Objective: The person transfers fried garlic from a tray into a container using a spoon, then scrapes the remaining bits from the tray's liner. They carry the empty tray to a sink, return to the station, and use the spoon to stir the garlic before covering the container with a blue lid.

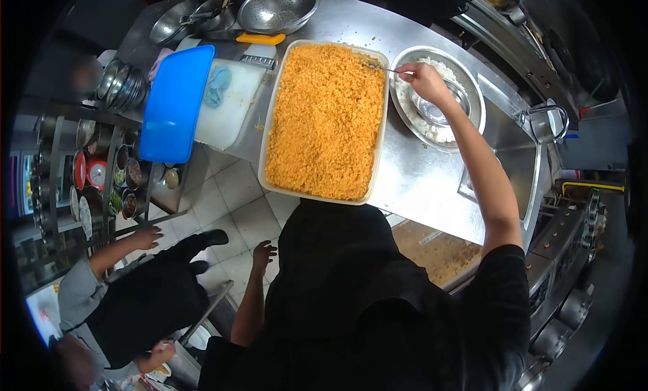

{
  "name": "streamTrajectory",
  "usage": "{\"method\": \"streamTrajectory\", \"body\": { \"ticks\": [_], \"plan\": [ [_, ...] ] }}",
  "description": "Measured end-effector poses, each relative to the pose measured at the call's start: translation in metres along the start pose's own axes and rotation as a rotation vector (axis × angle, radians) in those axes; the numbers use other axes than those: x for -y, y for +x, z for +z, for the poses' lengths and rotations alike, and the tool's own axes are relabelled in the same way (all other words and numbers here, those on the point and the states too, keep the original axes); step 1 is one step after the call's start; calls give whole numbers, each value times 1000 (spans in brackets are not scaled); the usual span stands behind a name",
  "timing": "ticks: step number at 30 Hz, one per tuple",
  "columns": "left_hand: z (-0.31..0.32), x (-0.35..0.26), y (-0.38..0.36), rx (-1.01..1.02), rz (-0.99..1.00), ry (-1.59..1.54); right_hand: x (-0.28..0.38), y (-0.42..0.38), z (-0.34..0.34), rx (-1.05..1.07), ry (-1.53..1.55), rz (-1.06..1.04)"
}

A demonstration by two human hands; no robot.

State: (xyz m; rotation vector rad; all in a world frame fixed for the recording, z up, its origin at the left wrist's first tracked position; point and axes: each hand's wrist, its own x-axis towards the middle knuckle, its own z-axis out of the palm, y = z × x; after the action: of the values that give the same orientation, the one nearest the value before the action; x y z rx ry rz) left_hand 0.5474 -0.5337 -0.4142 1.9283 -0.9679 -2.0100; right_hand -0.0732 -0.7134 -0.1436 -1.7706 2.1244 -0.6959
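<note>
A large pale rectangular tub [264, 163] stands in front of me, filled with orange rice [324, 121]. At its far right corner my right hand [424, 78] pinches the thin handle of a metal spoon [389, 70]; its head rests in the rice, so its exact shape is partly hidden. Beneath my right forearm is a wide metal colander [478, 107] with white rice [439, 68] and a smaller metal bowl [437, 112] inside. My left hand [264, 255] hangs low beside my body, holding nothing, its fingers loosely apart.
Left of the tub lie a blue lid [177, 101], a white cutting board [233, 118] with a blue cloth [217, 86], and an orange-handled knife [261, 39]. Metal bowls [278, 10] stand behind. A sink [516, 161] is at right. A co-worker [138, 310] stands lower left.
</note>
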Motion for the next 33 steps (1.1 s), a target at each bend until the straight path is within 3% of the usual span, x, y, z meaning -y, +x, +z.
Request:
{"method": "streamTrajectory", "body": {
  "ticks": [1,5,8,12,16,19,20,22,24,28,30,32,33],
  "plan": [
    [1,-2,-2,-2,-3,-3,5,-3,-2,-1,-123,-103],
    [6,-10,-7,-7,5,2,23,-26,-6,45,-397,-167],
    [11,-10,-5,-17,-5,42,-1,-41,12,52,-372,-199],
    [9,10,13,-10,24,38,17,-71,16,51,-306,-257],
    [10,3,23,41,15,11,30,-97,14,-82,-395,-468],
    [20,-16,14,25,63,81,29,-117,17,-46,-369,-535],
    [19,-20,18,117,189,116,29,-122,17,-4,-361,-572],
    [22,-21,18,34,-2,40,34,-132,16,3,-329,-588],
    [22,-20,19,50,11,37,39,-135,13,60,-371,-626],
    [24,-20,14,45,41,83,45,-107,9,-93,-337,-537],
    [23,-18,16,60,71,178,43,-85,15,-188,-383,-304],
    [25,-19,15,75,102,272,46,-72,28,-156,-405,-303],
    [28,-22,14,42,32,174,46,-70,33,-125,-427,-303]
  ]
}}
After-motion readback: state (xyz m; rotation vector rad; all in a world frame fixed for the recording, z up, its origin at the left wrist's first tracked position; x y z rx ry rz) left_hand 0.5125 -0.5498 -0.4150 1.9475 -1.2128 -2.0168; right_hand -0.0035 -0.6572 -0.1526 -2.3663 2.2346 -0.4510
